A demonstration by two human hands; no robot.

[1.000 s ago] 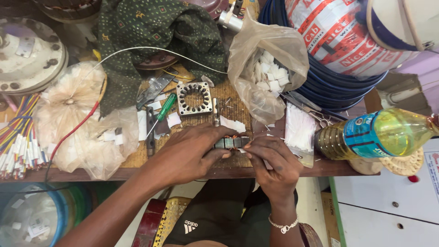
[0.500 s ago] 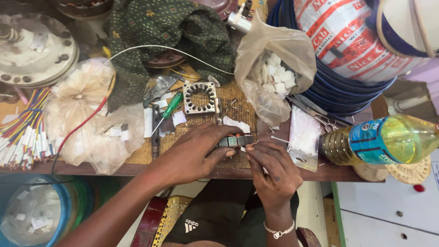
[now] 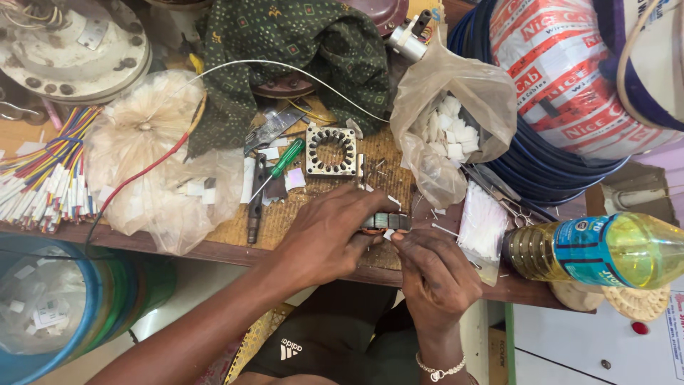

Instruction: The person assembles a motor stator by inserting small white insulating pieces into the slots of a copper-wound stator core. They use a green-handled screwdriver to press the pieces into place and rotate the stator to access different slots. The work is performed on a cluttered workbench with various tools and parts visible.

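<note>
Stator core [image 3: 385,221] sits at the counter [image 3: 235,246] edge, pinched in our left hand [image 3: 324,239]; our right hand [image 3: 427,271] pinches a white paper slip [image 3: 389,234] against it. One slip here, we reckon, and it drops off the edge.

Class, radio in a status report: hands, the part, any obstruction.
Left hand grips small metal core. Right hand pinches white slip at it. Nothing blocking.

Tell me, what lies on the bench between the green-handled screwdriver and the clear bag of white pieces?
In the head view, a square metal stator core with a round toothed hole lies between the screwdriver and the bag.
</note>
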